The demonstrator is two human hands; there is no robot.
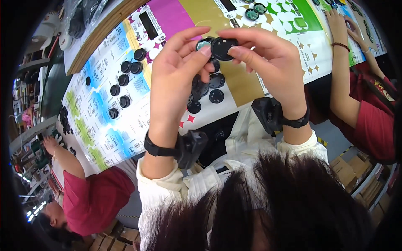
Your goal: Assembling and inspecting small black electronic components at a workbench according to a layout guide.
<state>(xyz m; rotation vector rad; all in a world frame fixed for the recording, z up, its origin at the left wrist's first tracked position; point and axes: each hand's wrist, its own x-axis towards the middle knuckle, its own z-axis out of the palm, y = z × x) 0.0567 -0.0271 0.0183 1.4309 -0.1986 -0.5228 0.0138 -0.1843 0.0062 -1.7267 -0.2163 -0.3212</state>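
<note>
Above the table, my left hand [176, 62] pinches a small round part with a greenish face [203, 43] between thumb and fingers. My right hand [274, 60] grips a black round cover [225, 49] by its edge, thumb below and fingers on top. The two pieces overlap or touch in front of me; whether they are joined I cannot tell. Just under my hands lies a cluster of loose black discs [216, 96], partly hidden by my left hand. Farther away rest green-faced round parts [252, 14].
Several black round caps [124, 101] stand to the left on the printed sheet [138, 119] covering the table. A wooden board edge [102, 35] borders the far left. Co-workers in red sit on both sides, one person's sleeve [370, 121] at right, another's [83, 201] at left.
</note>
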